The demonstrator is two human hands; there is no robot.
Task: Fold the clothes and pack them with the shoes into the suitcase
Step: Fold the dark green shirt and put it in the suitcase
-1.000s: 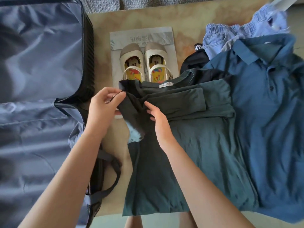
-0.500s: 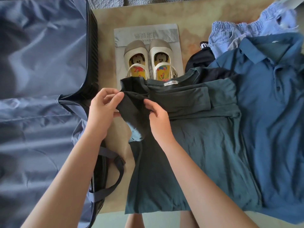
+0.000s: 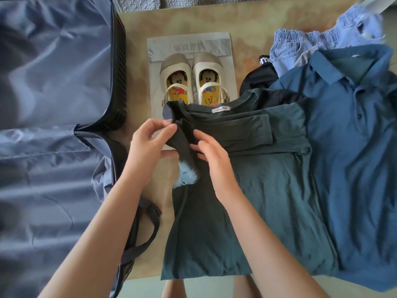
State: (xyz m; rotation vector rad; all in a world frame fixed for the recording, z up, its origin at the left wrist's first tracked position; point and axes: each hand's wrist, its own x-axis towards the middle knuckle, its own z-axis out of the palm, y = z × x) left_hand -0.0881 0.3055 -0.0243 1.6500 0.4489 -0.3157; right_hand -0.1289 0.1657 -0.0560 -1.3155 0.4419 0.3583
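— Two hands, both on the dark green shirt?
— Both. Pinching its sleeve with the left hand, thumb against fingertips, up by the shoulder. Gripping the same sleeve just beside with the right hand, fingers curled.
— And the shirt?
— Spread flat on the table, collar at the far end, other sleeve folded across the chest. Overlapping the blue polo shirt on the right.
— Beyond that?
— Pale blue shorts and a black garment, bunched by the polo's collar.
— Shoes?
— Side by side on a grey bag, heels tucked under the shirt's collar edge.
— Suitcase?
— Open, left of the table, lining exposed; strap dangling near the left forearm.
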